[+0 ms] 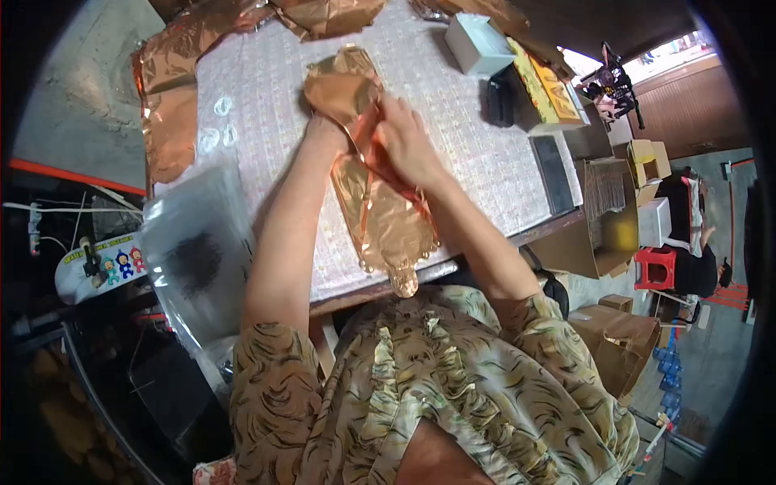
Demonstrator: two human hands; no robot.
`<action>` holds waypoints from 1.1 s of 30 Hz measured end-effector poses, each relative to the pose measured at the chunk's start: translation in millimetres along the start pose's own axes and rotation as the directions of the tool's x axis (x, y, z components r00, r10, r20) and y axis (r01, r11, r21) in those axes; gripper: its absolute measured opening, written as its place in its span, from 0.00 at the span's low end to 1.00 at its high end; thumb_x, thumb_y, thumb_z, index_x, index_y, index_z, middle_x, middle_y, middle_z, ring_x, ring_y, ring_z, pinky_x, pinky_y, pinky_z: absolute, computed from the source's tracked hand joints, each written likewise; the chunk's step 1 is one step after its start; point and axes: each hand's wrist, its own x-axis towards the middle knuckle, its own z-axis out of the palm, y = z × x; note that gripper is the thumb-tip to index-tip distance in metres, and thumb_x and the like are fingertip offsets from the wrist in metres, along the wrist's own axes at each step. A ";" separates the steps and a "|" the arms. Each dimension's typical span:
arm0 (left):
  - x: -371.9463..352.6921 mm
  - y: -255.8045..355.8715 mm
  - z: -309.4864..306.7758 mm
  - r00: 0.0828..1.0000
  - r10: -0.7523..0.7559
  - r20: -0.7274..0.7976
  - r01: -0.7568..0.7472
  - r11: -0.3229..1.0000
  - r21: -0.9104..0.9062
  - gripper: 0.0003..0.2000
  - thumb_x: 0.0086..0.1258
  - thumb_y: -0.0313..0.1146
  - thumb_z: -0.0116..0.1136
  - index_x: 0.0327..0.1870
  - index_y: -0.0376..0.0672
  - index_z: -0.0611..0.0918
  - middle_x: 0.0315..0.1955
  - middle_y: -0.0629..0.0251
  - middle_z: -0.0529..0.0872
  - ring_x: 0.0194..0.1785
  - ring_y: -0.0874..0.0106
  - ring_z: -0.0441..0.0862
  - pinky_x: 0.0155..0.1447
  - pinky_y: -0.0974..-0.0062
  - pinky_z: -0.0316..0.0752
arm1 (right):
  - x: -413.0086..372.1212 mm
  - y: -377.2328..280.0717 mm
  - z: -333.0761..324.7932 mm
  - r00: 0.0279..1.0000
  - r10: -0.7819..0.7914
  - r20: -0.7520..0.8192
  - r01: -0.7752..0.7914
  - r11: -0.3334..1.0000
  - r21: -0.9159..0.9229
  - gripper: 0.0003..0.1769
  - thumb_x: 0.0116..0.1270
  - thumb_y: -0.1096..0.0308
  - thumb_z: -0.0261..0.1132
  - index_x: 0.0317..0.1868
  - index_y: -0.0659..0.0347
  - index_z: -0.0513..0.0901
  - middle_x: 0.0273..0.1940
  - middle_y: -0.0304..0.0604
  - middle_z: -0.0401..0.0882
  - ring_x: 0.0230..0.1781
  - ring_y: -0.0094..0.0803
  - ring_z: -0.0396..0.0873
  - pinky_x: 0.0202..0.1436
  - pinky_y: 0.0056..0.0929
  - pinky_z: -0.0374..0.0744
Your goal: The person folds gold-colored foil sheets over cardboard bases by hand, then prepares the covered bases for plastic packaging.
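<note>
A long copper-coloured foil piece (392,214) lies lengthwise on the patterned white tablecloth, its narrow rounded end at the front edge. Near its upper part, my right hand (406,141) holds the foil with bent fingers and thumb. My left hand (327,133) is mostly hidden under a raised fold of the foil; only its back and wrist show, so its fingers cannot be seen. The foil is creased and partly folded over between the two hands.
More copper foil (171,113) lies along the left and far edges. A white box (479,47), a yellow box (543,85) and dark flat object (553,174) are at right. Clear plastic sheets (198,250) hang at the left corner. Cardboard boxes (614,335) stand beyond.
</note>
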 end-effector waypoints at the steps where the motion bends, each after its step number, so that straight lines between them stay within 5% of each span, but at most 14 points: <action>1: -1.6 1.8 1.4 0.998 -0.008 0.061 0.013 0.995 -0.095 0.25 0.78 0.40 0.52 0.75 0.50 0.72 0.73 0.63 0.73 0.76 0.58 0.66 0.80 0.63 0.61 | -3.7 1.4 -11.2 0.996 0.077 -0.040 -0.061 0.949 0.309 0.29 0.77 0.71 0.52 0.77 0.68 0.66 0.74 0.58 0.70 0.78 0.51 0.65 0.81 0.41 0.61; 3: -6.4 -19.4 43.8 0.993 -0.034 -0.113 0.035 0.999 0.005 0.33 0.71 0.53 0.60 0.74 0.45 0.72 0.72 0.49 0.73 0.72 0.54 0.72 0.76 0.59 0.66 | -10.9 -35.8 -57.3 0.922 0.388 0.000 -0.344 0.817 0.463 0.29 0.75 0.72 0.52 0.75 0.70 0.69 0.69 0.55 0.77 0.72 0.44 0.73 0.76 0.35 0.68; 5: -6.1 -5.2 21.5 0.997 -0.072 0.025 0.074 0.993 -0.089 0.34 0.72 0.56 0.57 0.74 0.46 0.71 0.73 0.50 0.72 0.75 0.54 0.69 0.79 0.61 0.64 | -32.5 -10.8 -80.6 0.933 0.353 0.062 -0.344 0.833 0.433 0.29 0.75 0.72 0.52 0.74 0.72 0.68 0.67 0.54 0.79 0.67 0.40 0.78 0.72 0.33 0.73; 6: -8.8 -7.9 26.3 0.997 -0.076 0.029 0.078 0.992 -0.095 0.34 0.72 0.56 0.57 0.74 0.46 0.71 0.73 0.50 0.72 0.75 0.54 0.69 0.79 0.61 0.64 | -47.2 2.9 -85.2 0.936 0.346 0.070 -0.345 0.853 0.392 0.31 0.75 0.66 0.61 0.74 0.74 0.69 0.62 0.53 0.82 0.60 0.38 0.82 0.64 0.32 0.79; 9: -10.3 -12.2 33.7 0.996 -0.005 -0.093 -0.002 0.997 -0.073 0.33 0.73 0.54 0.58 0.75 0.46 0.71 0.74 0.52 0.71 0.76 0.56 0.68 0.80 0.61 0.62 | -84.1 -26.7 -91.1 0.891 0.392 0.230 -0.432 0.887 0.161 0.37 0.70 0.60 0.71 0.71 0.75 0.71 0.54 0.54 0.85 0.51 0.39 0.86 0.54 0.33 0.82; 11: -8.5 -4.7 20.7 0.999 -0.024 0.021 0.025 1.000 -0.006 0.32 0.73 0.51 0.57 0.76 0.47 0.70 0.75 0.53 0.71 0.77 0.57 0.67 0.80 0.61 0.62 | -102.1 -38.9 -76.6 0.990 0.128 0.059 -0.120 0.984 -0.128 0.42 0.64 0.55 0.78 0.68 0.75 0.74 0.46 0.56 0.86 0.42 0.41 0.87 0.48 0.36 0.84; 13: -10.3 -3.1 20.8 0.997 -0.064 0.041 0.067 0.995 -0.074 0.29 0.67 0.43 0.65 0.72 0.55 0.76 0.75 0.56 0.71 0.77 0.54 0.65 0.81 0.59 0.61 | -104.4 -51.0 -62.9 0.984 0.178 -0.014 -0.178 0.974 -0.141 0.34 0.66 0.60 0.75 0.66 0.71 0.77 0.43 0.58 0.84 0.39 0.48 0.87 0.44 0.42 0.84; 15: -10.5 -9.8 30.4 0.999 -0.001 -0.037 0.004 0.996 0.090 0.30 0.67 0.42 0.65 0.73 0.56 0.76 0.76 0.58 0.70 0.78 0.55 0.64 0.82 0.59 0.59 | -105.6 -45.9 -50.0 0.982 0.179 -0.066 -0.188 0.965 -0.180 0.27 0.68 0.64 0.72 0.63 0.67 0.79 0.43 0.58 0.85 0.37 0.53 0.86 0.42 0.45 0.84; 19: -10.3 -21.2 48.7 0.991 -0.080 -0.111 0.075 0.996 -0.045 0.30 0.67 0.39 0.65 0.73 0.56 0.76 0.75 0.59 0.71 0.77 0.55 0.65 0.82 0.58 0.59 | -103.5 -49.6 -36.0 0.986 0.103 -0.135 -0.141 0.938 -0.317 0.10 0.68 0.71 0.68 0.47 0.64 0.80 0.41 0.54 0.84 0.35 0.55 0.85 0.36 0.46 0.83; 22: -3.0 -30.2 46.1 1.000 0.005 0.028 -0.008 0.993 0.114 0.32 0.72 0.45 0.59 0.76 0.48 0.69 0.76 0.53 0.68 0.77 0.55 0.66 0.81 0.61 0.63 | -103.0 -42.1 -28.1 0.994 -0.013 -0.112 -0.031 0.924 -0.382 0.07 0.67 0.72 0.67 0.41 0.63 0.78 0.36 0.53 0.82 0.32 0.54 0.84 0.34 0.47 0.83; 24: -1.9 -29.9 41.4 0.999 -0.011 -0.049 -0.003 0.962 -0.275 0.32 0.70 0.44 0.61 0.75 0.48 0.71 0.75 0.53 0.69 0.77 0.54 0.66 0.80 0.60 0.63 | -102.6 -44.6 -27.2 0.995 -0.018 -0.102 -0.022 0.923 -0.384 0.07 0.67 0.72 0.67 0.41 0.63 0.77 0.35 0.52 0.81 0.31 0.53 0.84 0.33 0.47 0.83; 29: -6.1 -39.3 60.3 0.992 -0.009 -0.125 -0.009 0.990 -0.143 0.34 0.68 0.45 0.63 0.76 0.50 0.70 0.75 0.52 0.70 0.77 0.52 0.66 0.80 0.59 0.63 | -100.3 -48.7 -26.6 0.997 -0.007 -0.083 -0.022 0.935 -0.353 0.06 0.68 0.71 0.66 0.41 0.63 0.78 0.35 0.53 0.82 0.30 0.55 0.84 0.32 0.47 0.83; 32: -8.6 -30.1 53.1 0.983 0.003 -0.182 -0.024 0.993 -0.114 0.34 0.67 0.44 0.65 0.76 0.48 0.70 0.74 0.54 0.71 0.76 0.53 0.67 0.80 0.59 0.63 | -96.6 -54.9 -36.2 0.997 0.033 -0.065 -0.052 0.947 -0.316 0.09 0.73 0.69 0.66 0.47 0.65 0.81 0.34 0.52 0.85 0.26 0.43 0.86 0.30 0.40 0.83; 33: -9.6 -26.7 48.6 0.975 -0.007 -0.221 -0.032 0.985 -0.171 0.33 0.67 0.42 0.67 0.74 0.47 0.71 0.73 0.55 0.72 0.75 0.55 0.68 0.80 0.61 0.63 | -92.2 -62.1 -51.9 0.981 0.187 0.049 -0.180 0.975 -0.129 0.11 0.75 0.67 0.66 0.51 0.66 0.82 0.34 0.51 0.86 0.25 0.36 0.84 0.29 0.36 0.82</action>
